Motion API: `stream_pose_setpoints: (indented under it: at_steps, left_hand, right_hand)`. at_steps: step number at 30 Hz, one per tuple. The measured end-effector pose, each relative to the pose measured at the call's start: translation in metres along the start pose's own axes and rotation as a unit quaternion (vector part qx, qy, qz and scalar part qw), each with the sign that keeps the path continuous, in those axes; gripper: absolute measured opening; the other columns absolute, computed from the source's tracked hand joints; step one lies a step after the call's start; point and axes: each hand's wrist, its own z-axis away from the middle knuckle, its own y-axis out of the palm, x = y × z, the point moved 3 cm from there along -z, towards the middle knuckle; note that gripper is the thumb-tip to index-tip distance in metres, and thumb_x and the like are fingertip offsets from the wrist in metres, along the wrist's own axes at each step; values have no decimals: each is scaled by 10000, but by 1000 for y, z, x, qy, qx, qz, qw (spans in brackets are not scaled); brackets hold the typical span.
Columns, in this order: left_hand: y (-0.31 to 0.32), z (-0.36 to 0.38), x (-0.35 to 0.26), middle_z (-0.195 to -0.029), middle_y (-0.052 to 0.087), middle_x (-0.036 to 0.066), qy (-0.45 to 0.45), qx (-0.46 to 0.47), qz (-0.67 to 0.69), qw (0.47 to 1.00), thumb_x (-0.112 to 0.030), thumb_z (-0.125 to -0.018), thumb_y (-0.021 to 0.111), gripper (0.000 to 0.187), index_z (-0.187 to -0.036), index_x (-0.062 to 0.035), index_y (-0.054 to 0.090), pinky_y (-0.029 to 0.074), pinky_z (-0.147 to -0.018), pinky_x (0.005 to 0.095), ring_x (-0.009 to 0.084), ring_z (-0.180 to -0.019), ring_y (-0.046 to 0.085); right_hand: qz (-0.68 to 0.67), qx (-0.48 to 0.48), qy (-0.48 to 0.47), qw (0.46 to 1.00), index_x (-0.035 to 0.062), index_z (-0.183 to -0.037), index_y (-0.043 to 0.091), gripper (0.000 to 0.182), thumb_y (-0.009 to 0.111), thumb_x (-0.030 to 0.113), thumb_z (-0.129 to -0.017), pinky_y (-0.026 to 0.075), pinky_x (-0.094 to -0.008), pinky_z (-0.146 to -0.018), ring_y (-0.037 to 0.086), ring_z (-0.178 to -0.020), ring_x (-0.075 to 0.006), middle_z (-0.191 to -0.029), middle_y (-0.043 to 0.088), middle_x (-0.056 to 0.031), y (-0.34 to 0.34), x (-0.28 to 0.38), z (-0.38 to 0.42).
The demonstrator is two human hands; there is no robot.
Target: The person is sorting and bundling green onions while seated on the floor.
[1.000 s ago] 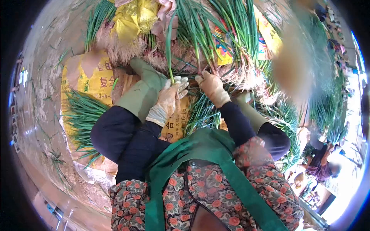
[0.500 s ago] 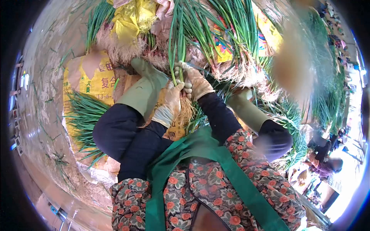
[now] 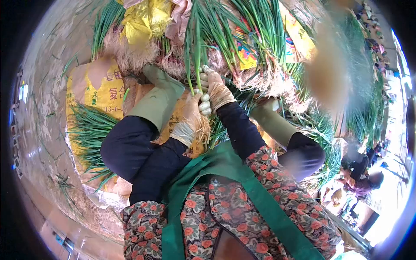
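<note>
My left hand, in a pale glove, is closed round the lower stems of some green onions, just above their roots. Right beside it, my right hand, gloved too, has its fingers curled round the same stems. The long green leaves point away from me, and the stringy roots hang towards my lap. Beyond my hands lie more green onions with pale roots.
Green leaves lie on a yellow printed sack at the left. Yellow plastic sits at the top. My green boots flank the hands. A person is at the far right.
The view has shifted slightly, so most things appear a little further left. My right hand's fingers have curled further round the stems, close against my left hand.
</note>
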Motion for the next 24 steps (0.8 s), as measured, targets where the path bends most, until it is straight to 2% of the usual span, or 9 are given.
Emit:
stream_pose_setpoints:
  at_steps: [4,6,8,10,13,17,20,23,24]
  left_hand:
    - [20,19,-23,-550,299,-57,-39,169,98,980,-211,-883,448,126,-783,-134,450,236,-349,208,54,-383,270]
    - [9,12,-17,-488,256,-69,-41,135,94,985,-241,-872,491,130,-830,-119,499,222,-350,213,46,-372,257]
    - [8,5,-16,-467,239,-75,-48,45,66,996,-260,-867,513,147,-870,-114,524,214,-353,212,43,-374,252]
    - [-5,-4,-10,-471,246,-81,-101,50,28,993,-246,-858,546,181,-976,-109,532,227,-375,211,43,-380,237]
    - [-20,-16,-3,-548,439,-62,-144,102,-24,984,-198,-849,564,221,-1044,-107,513,355,-454,226,56,-458,410]
    - [-13,-17,0,-1101,584,89,-43,-15,-228,973,-206,-851,564,223,-1041,-98,524,497,-736,302,154,-976,568]
    - [-19,-23,8,-944,633,61,-77,42,-208,974,-191,-840,581,186,-980,-74,542,506,-637,271,169,-795,619]
    - [-24,-25,9,-814,620,71,24,-46,-241,969,-55,-792,622,184,-940,-53,512,505,-570,293,180,-674,601]
    - [-24,-26,10,-805,614,82,14,-39,-226,973,-27,-791,609,170,-917,-50,497,509,-564,301,184,-670,602]
  right_hand:
    - [332,49,-182,924,114,-1015,553,299,506,354,-843,366,-311,-526,449,-582,-160,-683,484,-3,-49,45,44]
    - [774,-29,-171,610,86,-1158,501,506,594,404,-776,439,-362,-801,582,-911,-275,-904,615,-115,-55,48,79]
    - [839,51,-111,530,106,-1176,503,579,634,446,-726,421,-365,-855,549,-1014,-310,-1060,588,-144,-17,54,128]
    - [810,-90,-289,503,69,-1104,540,510,632,403,-731,447,-396,-791,586,-929,-302,-977,611,-160,-15,80,132]
    - [848,-249,-85,460,46,-917,590,348,605,355,-760,481,-375,-652,624,-769,-289,-791,639,-140,-36,101,107]
    - [710,-96,-223,661,12,-886,586,289,526,289,-825,484,-388,-672,614,-735,-320,-774,632,-128,-16,75,127]
    - [704,200,-596,331,52,-952,561,228,415,219,-897,490,-342,-618,587,-665,-233,-875,593,-69,-26,5,109]
    - [611,154,37,776,57,-978,557,236,441,245,-896,485,-300,-587,583,-725,-185,-917,587,-72,-4,36,137]
    - [605,118,-82,783,54,-964,569,270,479,295,-881,474,-280,-567,589,-752,-189,-904,595,-89,-12,48,127]
